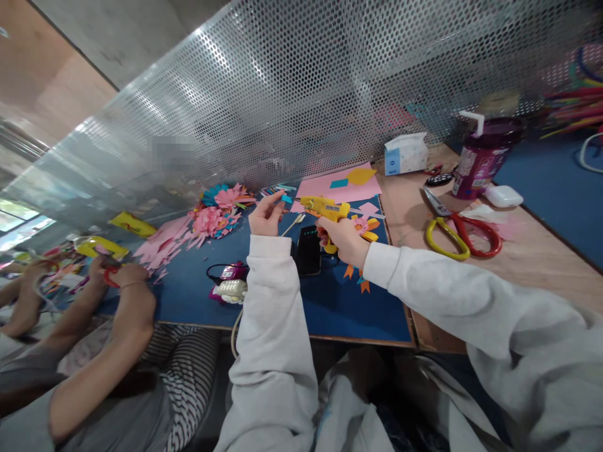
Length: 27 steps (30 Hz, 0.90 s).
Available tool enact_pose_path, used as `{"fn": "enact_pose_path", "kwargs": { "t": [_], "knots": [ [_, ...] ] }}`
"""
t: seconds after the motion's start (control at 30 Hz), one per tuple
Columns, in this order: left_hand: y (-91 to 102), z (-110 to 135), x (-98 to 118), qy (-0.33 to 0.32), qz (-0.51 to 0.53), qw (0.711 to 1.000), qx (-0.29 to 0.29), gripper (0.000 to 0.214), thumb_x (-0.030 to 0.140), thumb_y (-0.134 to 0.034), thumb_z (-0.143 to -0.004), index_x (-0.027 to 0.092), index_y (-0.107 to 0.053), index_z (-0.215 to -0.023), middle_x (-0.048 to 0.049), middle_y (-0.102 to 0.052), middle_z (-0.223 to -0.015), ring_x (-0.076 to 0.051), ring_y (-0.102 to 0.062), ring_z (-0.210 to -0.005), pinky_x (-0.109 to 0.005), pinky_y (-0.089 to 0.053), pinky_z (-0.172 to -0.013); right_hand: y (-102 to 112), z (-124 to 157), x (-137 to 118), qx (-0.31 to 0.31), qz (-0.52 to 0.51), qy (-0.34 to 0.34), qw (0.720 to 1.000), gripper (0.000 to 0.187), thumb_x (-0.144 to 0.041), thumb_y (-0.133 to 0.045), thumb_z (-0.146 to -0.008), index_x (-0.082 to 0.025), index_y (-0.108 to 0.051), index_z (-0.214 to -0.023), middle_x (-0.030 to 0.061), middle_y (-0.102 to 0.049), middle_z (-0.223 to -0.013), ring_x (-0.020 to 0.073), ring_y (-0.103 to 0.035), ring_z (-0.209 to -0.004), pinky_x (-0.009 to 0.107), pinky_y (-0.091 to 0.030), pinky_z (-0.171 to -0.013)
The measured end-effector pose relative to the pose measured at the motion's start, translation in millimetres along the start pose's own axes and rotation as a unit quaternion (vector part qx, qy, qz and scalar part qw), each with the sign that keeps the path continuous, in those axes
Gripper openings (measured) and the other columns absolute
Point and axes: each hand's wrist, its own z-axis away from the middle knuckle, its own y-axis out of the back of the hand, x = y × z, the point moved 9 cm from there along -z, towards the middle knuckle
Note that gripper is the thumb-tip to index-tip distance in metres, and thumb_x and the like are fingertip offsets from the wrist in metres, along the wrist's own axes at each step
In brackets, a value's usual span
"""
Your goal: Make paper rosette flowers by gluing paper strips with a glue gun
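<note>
My left hand (267, 215) pinches a small blue piece of paper (286, 198) between thumb and fingertips, above the blue table mat (358, 307). Closed round the handle of a yellow hot glue gun (325, 206) is my right hand (346, 238). The gun's nozzle points left, toward the blue paper, with a small gap between them. Below the gun lies a black phone (309, 250). Partly hidden by my right hand, a pink and orange paper flower (362, 226) rests on the mat, with orange ribbon-like strips (364, 285) beneath.
Pink paper sheets (311, 183) lie behind my hands. Big scissors (464, 232), a purple cup with a straw (485, 160) and a tissue pack (406, 154) stand or lie at right. Paper flowers (214, 220) sit at left, near another person's hands (125, 274). A perforated metal panel (282, 81) rises behind.
</note>
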Motion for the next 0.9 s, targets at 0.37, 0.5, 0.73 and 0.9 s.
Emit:
{"fn": "enact_pose_path", "kwargs": {
  "t": [0.37,0.5,0.73,0.9],
  "knots": [
    [-0.2,-0.3,-0.5,-0.002,0.006,1.0,-0.003,0.03,0.038,-0.067,-0.074,0.021,-0.07,-0.099,0.0018,-0.059,-0.06,-0.007,-0.051,-0.048,-0.021,-0.042,-0.048,3.5,0.4,1.9,0.017,0.0,-0.003,1.0,0.02,-0.008,-0.055,-0.074,-0.017,-0.049,-0.058,-0.0046,-0.046,-0.046,0.0052,-0.038,-0.037,0.019,-0.032,-0.036],
    [-0.4,-0.3,-1.1,0.001,0.004,1.0,-0.003,0.032,0.041,-0.067,-0.074,0.021,-0.07,-0.099,0.0022,-0.058,-0.058,-0.008,-0.051,-0.048,-0.021,-0.042,-0.048,3.2,0.4,2.5,0.018,0.006,0.002,1.0,0.019,-0.008,-0.054,-0.074,-0.018,-0.05,-0.058,-0.0045,-0.046,-0.045,0.0054,-0.038,-0.036,0.018,-0.032,-0.035],
    [1.6,-0.1,2.4,-0.011,-0.006,1.0,0.008,0.03,0.041,-0.067,-0.074,0.022,-0.07,-0.097,0.0032,-0.055,-0.056,-0.007,-0.048,-0.047,-0.021,-0.044,-0.049,2.7,-0.3,3.8,0.012,0.014,0.009,1.0,0.02,-0.008,-0.055,-0.072,-0.018,-0.049,-0.056,-0.0046,-0.046,-0.044,0.0057,-0.039,-0.035,0.019,-0.033,-0.034],
    [2.3,0.5,4.8,-0.019,-0.014,1.0,0.011,0.028,0.038,-0.067,-0.075,0.021,-0.07,-0.097,0.0033,-0.055,-0.057,-0.007,-0.049,-0.047,-0.022,-0.045,-0.051,2.0,-0.7,5.5,0.008,0.012,0.004,1.0,0.017,-0.008,-0.055,-0.073,-0.017,-0.05,-0.058,-0.0051,-0.046,-0.044,0.0052,-0.039,-0.035,0.018,-0.033,-0.035]
  ]
}}
